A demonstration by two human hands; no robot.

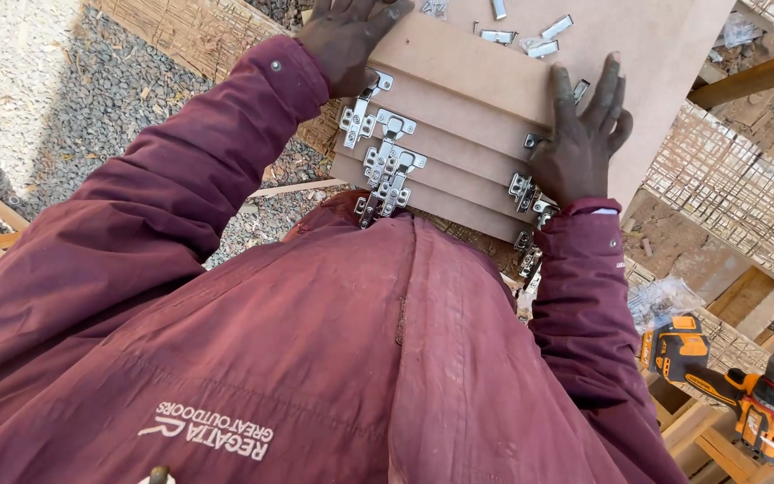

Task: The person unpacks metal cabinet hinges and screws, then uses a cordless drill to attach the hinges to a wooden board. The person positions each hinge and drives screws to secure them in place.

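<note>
Left hand lies flat, fingers spread, on the stack of tan fibreboard panels with silver cabinet hinges; right hand presses likewise. I judge squaring underway on the worktop; next needs edges aligned evenly.

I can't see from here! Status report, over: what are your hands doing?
Left hand flat on top board's corner. Right hand pressed on stacked boards, fingers spread. Metal hinges along board edges. Cordless drill off to the right.
</note>
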